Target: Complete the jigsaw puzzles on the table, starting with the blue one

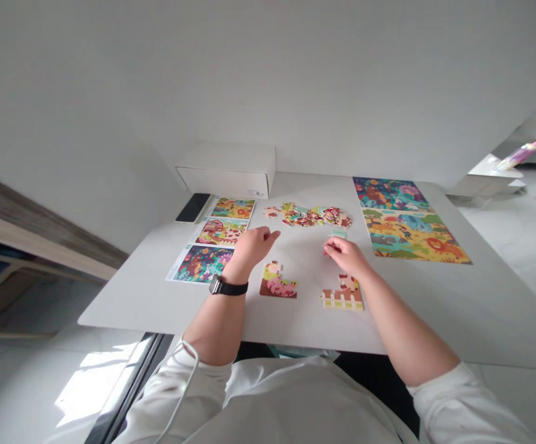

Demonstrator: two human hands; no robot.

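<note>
My left hand [255, 244], with a black-banded watch [216, 284] on the wrist, hovers over the table with fingers curled and the thumb sticking out; nothing shows in it. My right hand [344, 254] has its fingertips pressed together; whether anything small is between them is hidden. Just beyond it lies a pale green puzzle piece [338, 234]. Closer to me are two joined sections: one with a pink pig [277, 286] and one with a fence [342, 300], partly beside my right forearm. A heap of loose jigsaw pieces [313, 216] lies farther back.
At the left are a picture sheet [191, 264] with three scenes, a phone [193, 208] and a white box [226, 172] against the wall. Two finished-looking colourful pictures [413, 236] lie at the right. A white cable [192, 376] hangs along my left sleeve.
</note>
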